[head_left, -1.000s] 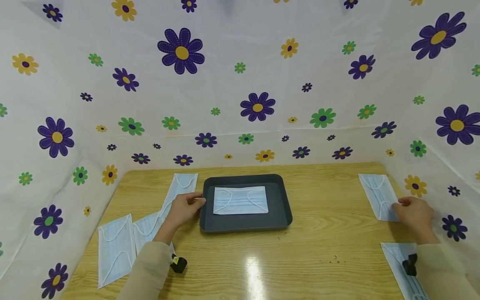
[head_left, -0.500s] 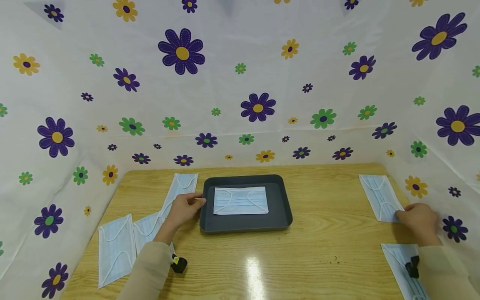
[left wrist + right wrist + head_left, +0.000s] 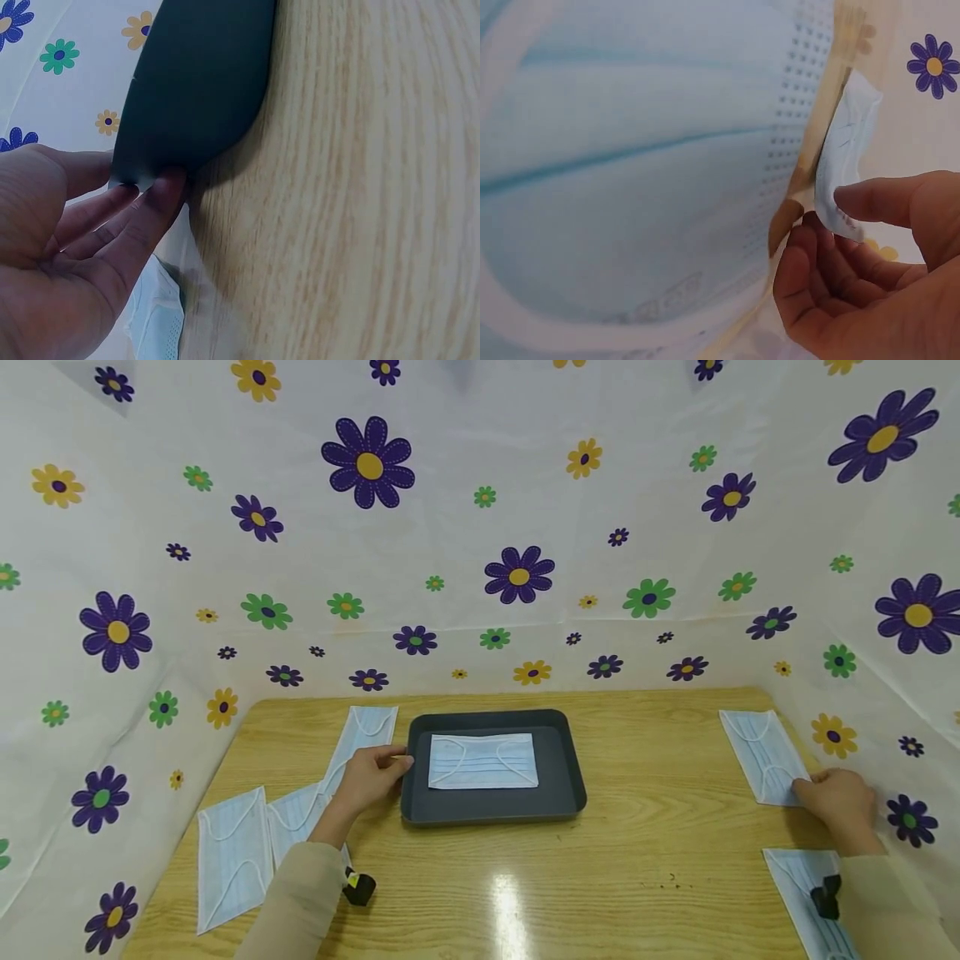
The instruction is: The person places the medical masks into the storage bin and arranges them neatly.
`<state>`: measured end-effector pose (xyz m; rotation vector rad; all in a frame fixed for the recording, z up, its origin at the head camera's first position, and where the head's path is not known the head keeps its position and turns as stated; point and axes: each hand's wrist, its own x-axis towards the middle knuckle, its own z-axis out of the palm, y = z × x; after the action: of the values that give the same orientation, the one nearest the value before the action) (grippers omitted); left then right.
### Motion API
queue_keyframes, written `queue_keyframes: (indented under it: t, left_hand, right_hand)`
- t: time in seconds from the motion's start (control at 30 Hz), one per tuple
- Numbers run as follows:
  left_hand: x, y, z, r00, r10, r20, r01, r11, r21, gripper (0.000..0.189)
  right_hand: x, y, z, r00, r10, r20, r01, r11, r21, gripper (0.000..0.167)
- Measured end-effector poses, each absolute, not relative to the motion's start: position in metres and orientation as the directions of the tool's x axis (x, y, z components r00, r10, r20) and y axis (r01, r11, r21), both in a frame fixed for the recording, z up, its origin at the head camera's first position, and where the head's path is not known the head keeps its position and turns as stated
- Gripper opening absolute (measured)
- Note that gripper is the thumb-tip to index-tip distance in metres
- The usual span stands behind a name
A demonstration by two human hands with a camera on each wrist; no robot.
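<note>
My left hand [image 3: 369, 783] holds the left rim of a dark grey tray [image 3: 561, 777], thumb at the rim and fingers against the outer wall in the left wrist view. Flat inside the tray lies a light blue face mask [image 3: 483, 762], ear loops up. Far to the right, my right hand [image 3: 840, 802] pinches the near right corner of another face mask [image 3: 759, 747]. In the right wrist view its thumb presses on top of that mask [image 3: 847, 142], with the other fingers curled below. The rest of this mask lies along the table.
Left of the tray, several more masks lie on the wooden table, one at the outer left [image 3: 234, 860] and one behind the left hand [image 3: 367, 731]. Another mask [image 3: 798, 881] lies partly under the right forearm. A flowered cloth [image 3: 450, 527] walls the back and sides.
My right hand has shifted slightly right and nearer, to the mask's corner. The left hand and the tray stay in place.
</note>
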<state>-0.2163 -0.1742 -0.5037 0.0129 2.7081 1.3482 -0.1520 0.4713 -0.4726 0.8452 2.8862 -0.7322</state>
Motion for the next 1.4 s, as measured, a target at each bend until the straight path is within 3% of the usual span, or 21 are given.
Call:
queue_keyframes:
  t: [0.43, 0.93, 1.4]
  left_hand:
    - [-0.216, -0.174, -0.504, -0.993, 0.063, -0.095, -0.038, 0.604, 0.796, 0.038]
    - [-0.215, -0.173, -0.501, -0.992, 0.049, -0.118, -0.062, 0.623, 0.78, 0.04]
    - [-0.215, -0.173, -0.502, -0.991, 0.049, -0.121, -0.066, 0.615, 0.786, 0.039]
  right_hand:
    - [-0.16, 0.461, -0.464, -0.86, 0.507, -0.066, 0.454, 0.698, -0.553, 0.055]
    - [-0.168, 0.451, -0.464, -0.803, 0.564, -0.195, 0.496, 0.449, -0.743, 0.059]
    - [-0.173, 0.437, -0.456, -0.874, 0.387, -0.294, 0.412, 0.268, -0.871, 0.063]
